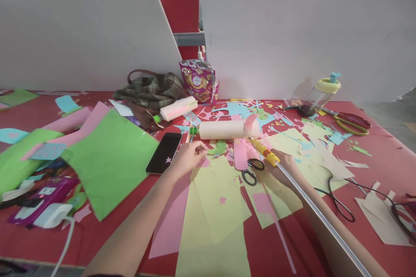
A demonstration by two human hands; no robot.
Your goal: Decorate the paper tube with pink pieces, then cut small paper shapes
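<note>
My left hand (187,158) rests on the red table, fingers curled in a pinch on a small green paper scrap (217,149), just right of a black phone (164,152). My right hand (283,165) is closed around a long metal ruler with a yellow end (264,150), which runs back toward the lower right. Black-handled scissors (252,170) lie just left of that hand. Yellow paper sheets (221,199) and a pink sheet (172,220) lie below both hands. A cream paper roll (224,129) lies beyond them.
Large green sheets (110,160) and pink paper cover the left side. A plaid bag (152,88), a snack packet (199,80), a clear bottle with yellow lid (316,95), red-and-yellow scissors (352,122), black cables (341,203) and many paper scraps lie around. White partition boards (292,30) stand behind.
</note>
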